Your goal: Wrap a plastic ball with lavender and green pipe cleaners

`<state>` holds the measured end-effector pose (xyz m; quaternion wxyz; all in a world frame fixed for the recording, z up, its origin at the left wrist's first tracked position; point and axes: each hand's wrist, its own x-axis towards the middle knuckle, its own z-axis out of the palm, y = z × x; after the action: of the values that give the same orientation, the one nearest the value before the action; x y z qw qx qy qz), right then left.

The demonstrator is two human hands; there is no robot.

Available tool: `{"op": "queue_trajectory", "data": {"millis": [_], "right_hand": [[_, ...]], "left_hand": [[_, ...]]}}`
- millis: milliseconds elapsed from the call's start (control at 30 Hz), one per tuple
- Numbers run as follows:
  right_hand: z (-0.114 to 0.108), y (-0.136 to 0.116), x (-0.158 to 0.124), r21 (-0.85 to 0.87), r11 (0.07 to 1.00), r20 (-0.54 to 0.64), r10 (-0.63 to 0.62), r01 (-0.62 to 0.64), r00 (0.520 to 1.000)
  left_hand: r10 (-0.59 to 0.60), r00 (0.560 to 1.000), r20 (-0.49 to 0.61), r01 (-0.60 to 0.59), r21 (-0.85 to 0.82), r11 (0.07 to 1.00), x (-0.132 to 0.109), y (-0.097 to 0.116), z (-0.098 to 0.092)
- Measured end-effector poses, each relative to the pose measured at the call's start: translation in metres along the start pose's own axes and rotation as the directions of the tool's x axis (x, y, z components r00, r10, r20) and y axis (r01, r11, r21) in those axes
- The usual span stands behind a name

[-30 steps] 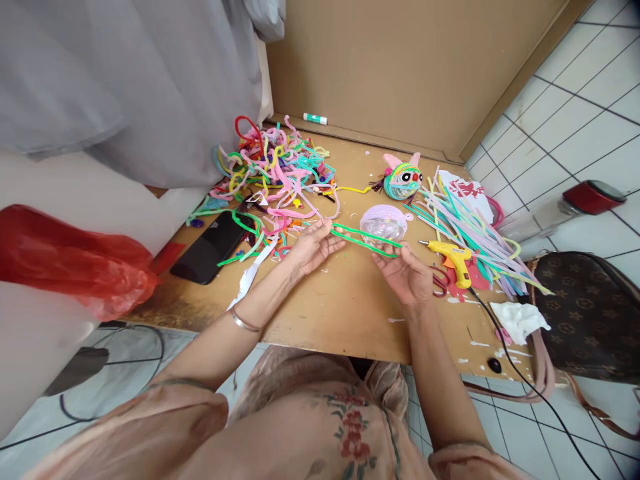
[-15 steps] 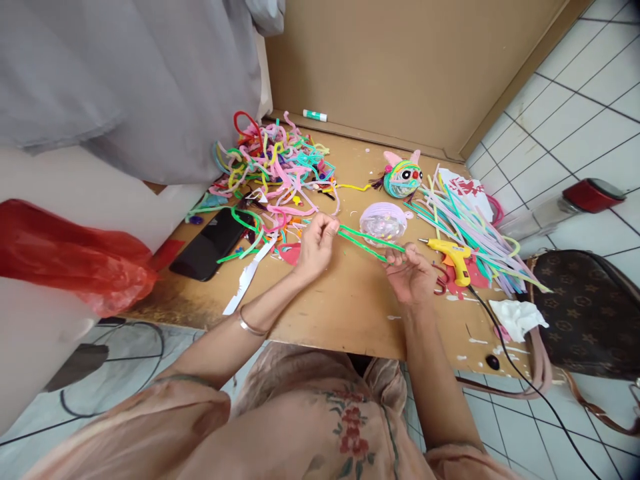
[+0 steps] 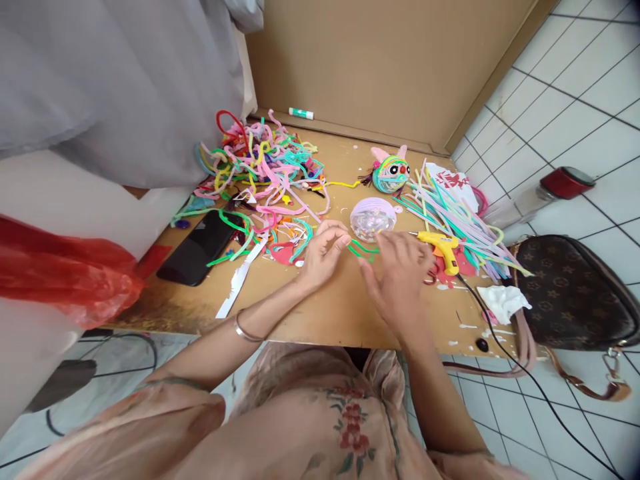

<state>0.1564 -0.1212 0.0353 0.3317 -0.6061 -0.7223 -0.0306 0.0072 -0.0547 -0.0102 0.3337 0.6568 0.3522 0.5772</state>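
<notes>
My left hand [image 3: 324, 257] pinches one end of a bent green pipe cleaner [image 3: 356, 252] between thumb and fingertips. Its two strands run to the right, and their far part goes behind my right hand [image 3: 397, 277]. That hand is palm down with its fingers apart, a little blurred, and does not appear to grip anything. Just beyond the hands stands a clear round container with a lilac pipe-cleaner coil [image 3: 373, 219] around its upper part. Behind it sits a finished-looking animal head [image 3: 391, 173] with pink ears, eyes and a red nose.
A tangled pile of pipe cleaners [image 3: 265, 160] lies at the back left, near a black phone [image 3: 197, 248] and a paper strip [image 3: 243, 277]. To the right are a yellow glue gun [image 3: 444, 247] with a cord, straight pipe cleaners [image 3: 465, 223], crumpled tissue [image 3: 504, 303] and a brown bag [image 3: 575, 293].
My right hand has let go of the green pipe cleaner's right end and turned palm down with fingers spread. My left hand keeps its pinch. The view has shifted slightly.
</notes>
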Motion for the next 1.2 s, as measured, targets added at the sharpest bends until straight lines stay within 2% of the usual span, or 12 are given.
{"op": "queue_trajectory", "data": {"millis": [100,233,300,433,600,700,767,900,967,1033,1133,1200], "right_hand": [[0.02,-0.005,0.006,0.233,0.97,0.102,0.041,-0.063,0.994],[0.035,-0.001,0.008,0.412,0.897,0.127,0.119,-0.161,0.985],[0.031,0.003,0.006,0.433,0.884,0.129,0.135,-0.178,0.982],[0.013,0.014,0.004,0.411,0.883,0.191,0.16,-0.227,0.968],[0.0,0.029,0.003,0.436,0.851,0.167,0.242,-0.291,0.956],[-0.001,0.035,0.003,0.51,0.803,0.164,0.262,-0.309,0.951],[0.001,0.036,0.003,0.602,0.73,0.164,0.284,-0.324,0.945],[0.004,0.037,0.003,0.783,0.527,0.15,0.355,-0.33,0.923],[0.004,0.039,0.004,0.839,0.427,0.169,0.385,-0.337,0.907],[0.004,0.043,0.004,0.863,0.355,0.201,0.412,-0.36,0.889],[0.004,0.05,0.003,0.857,0.35,0.197,0.456,-0.379,0.868],[0.006,0.054,0.001,0.843,0.396,0.15,0.478,-0.365,0.865]], "left_hand": [[-0.051,0.999,0.006,0.051,-0.059,0.997,-0.004,0.005,0.003],[-0.103,0.995,-0.002,0.102,-0.133,0.986,-0.003,0.005,0.003],[-0.131,0.991,-0.041,0.123,-0.168,0.978,0.0,0.001,0.0],[-0.18,0.962,-0.207,0.132,-0.226,0.965,0.01,-0.011,-0.007],[-0.245,0.928,-0.282,0.164,-0.282,0.945,0.018,-0.026,-0.013],[-0.274,0.914,-0.299,0.18,-0.305,0.935,0.02,-0.03,-0.016],[-0.297,0.914,-0.278,0.204,-0.319,0.926,0.021,-0.03,-0.016],[-0.377,0.898,-0.226,0.265,-0.406,0.875,0.022,-0.023,-0.015],[-0.425,0.89,-0.167,0.295,-0.5,0.814,0.022,-0.018,-0.014],[-0.487,0.872,-0.042,0.361,-0.617,0.7,0.021,-0.012,-0.013],[-0.556,0.814,0.169,0.484,-0.728,0.486,0.02,-0.007,-0.012],[-0.564,0.797,0.218,0.511,-0.741,0.435,0.019,-0.007,-0.011]]}}
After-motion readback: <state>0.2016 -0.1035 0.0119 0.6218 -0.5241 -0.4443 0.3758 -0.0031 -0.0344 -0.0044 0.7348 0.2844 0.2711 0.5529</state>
